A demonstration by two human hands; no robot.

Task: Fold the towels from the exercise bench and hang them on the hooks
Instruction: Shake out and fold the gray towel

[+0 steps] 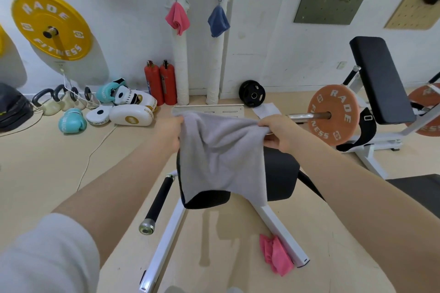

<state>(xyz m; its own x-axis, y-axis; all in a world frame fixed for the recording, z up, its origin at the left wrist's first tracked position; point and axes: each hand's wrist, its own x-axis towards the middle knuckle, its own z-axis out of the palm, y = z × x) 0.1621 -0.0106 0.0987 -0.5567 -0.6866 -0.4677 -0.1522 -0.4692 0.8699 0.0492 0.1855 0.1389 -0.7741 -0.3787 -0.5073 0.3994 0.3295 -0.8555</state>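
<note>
1. Already, a pink towel (pixel 178 18) and a blue towel (pixel 218 21) hung on hooks at twelve o'clock.
2. Both the left hand (pixel 172 133) and right hand (pixel 276 133) pinched the grey towel's (pixel 221 154) top corners above the bench (pixel 281 173).
3. Seemingly left: folding it, plus the pink cloth (pixel 276 254) floored at five o'clock.

Both hands up front: left hand (pixel 171 133) and right hand (pixel 277 134) each pinch a top corner of the grey towel (pixel 222 157), spread between them, hanging over the black bench pad (pixel 281 173). Pink towel (pixel 178 18) and blue towel (pixel 218 21) hang on wall hooks. Another pink cloth (pixel 276 254) lies on the floor, touching the white bench leg (pixel 281 228).
</note>
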